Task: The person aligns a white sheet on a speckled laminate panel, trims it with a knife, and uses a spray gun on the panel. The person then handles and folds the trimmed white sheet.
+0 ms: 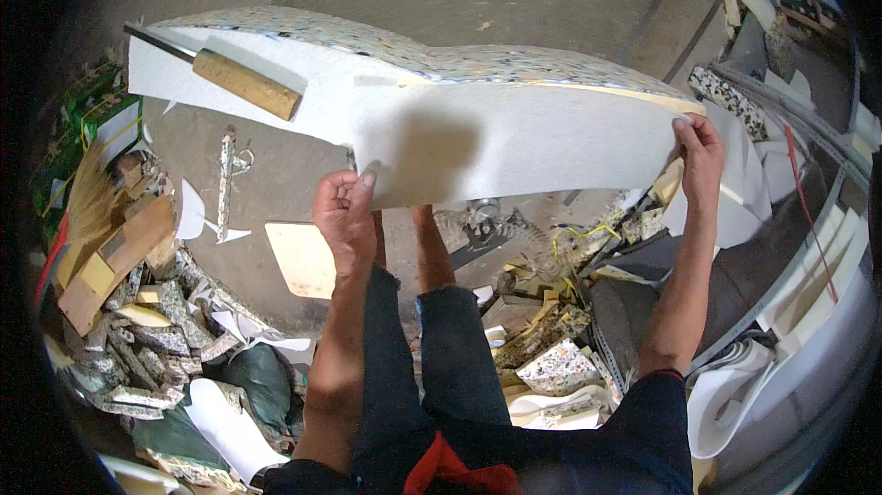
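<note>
A long white sheet (551,132), soft-looking like felt or thin foam, lies along a curved piece of speckled multicoloured foam (524,64). My left hand (346,219) is closed on the near edge of the sheet, thumb on top, close to a notch in its outline. At the far right corner my right hand (700,151) pinches the sheet between thumb and fingers. A tool with a thick wooden handle (246,84) and a narrow dark blade rests on the sheet's left part, touched by neither hand. A shadow falls across the middle of the sheet. What supports the foam is hidden.
Speckled foam offcuts (156,339) are heaped at the lower left, beside a straw broom (87,196). A pale board (301,259) lies on the grey floor. More scraps (560,371) lie right of my legs. Rolled white sheeting (730,394) and a red cord (808,210) are at the right.
</note>
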`<state>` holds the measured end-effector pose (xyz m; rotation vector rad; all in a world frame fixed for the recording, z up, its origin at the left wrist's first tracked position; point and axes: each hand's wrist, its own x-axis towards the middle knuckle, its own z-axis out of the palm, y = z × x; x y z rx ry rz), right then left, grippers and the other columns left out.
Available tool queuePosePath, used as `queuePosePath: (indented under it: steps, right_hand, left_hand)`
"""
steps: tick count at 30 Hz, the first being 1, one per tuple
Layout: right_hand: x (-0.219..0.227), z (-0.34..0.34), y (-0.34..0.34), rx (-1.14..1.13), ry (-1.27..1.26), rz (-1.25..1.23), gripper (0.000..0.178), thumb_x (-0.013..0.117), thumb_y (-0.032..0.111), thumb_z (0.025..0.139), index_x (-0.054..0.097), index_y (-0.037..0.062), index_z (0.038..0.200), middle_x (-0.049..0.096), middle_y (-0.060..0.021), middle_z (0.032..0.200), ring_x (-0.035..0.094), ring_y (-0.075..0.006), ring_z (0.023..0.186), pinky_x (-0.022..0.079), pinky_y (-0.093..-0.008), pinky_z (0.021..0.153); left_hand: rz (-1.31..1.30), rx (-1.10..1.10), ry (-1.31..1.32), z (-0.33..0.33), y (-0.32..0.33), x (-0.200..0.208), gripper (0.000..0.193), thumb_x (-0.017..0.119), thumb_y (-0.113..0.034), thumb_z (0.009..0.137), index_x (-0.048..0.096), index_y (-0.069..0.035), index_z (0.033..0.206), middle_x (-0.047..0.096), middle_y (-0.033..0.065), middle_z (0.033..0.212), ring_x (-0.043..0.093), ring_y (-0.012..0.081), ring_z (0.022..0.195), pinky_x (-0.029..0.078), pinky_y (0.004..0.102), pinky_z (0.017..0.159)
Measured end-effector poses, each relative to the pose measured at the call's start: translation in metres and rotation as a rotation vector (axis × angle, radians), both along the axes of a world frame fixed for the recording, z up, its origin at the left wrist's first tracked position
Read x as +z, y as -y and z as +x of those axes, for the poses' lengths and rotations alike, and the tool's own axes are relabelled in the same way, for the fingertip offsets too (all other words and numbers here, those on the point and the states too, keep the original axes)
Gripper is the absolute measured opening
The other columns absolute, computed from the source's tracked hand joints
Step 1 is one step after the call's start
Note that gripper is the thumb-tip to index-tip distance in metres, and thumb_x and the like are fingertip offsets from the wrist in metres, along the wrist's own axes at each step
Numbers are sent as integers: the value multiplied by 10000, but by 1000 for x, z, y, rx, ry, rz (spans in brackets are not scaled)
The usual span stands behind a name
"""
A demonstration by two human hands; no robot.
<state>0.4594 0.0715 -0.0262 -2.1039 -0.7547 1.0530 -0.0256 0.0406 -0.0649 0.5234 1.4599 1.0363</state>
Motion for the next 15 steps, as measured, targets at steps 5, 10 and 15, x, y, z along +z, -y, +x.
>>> queuePosePath:
  steps: [5,10,15]
  right_hand:
    - [0,1,7,24,-1,-18,102,701,143,917,640,73,958,546,80,751,428,-15,623,319,-185,558]
    - [11,-1,46,-25,-67,-39,82,688,104,904,639,64,957,551,74,749,442,-27,627,324,-193,564]
    - [19,-15,124,-57,-233,-269,59,665,68,895,626,69,940,558,59,750,494,-41,660,386,-195,603]
  left_hand:
    - [52,-5,-41,2,-4,0,109,670,-36,935,578,-28,992,655,21,845,595,60,763,487,220,725]
    - [98,-55,-29,-3,0,5,103,668,-43,940,573,-45,981,649,12,849,587,60,772,481,225,731]
    - [-7,-15,142,-11,5,22,99,649,-87,955,551,-75,952,641,20,856,588,91,776,501,260,732]
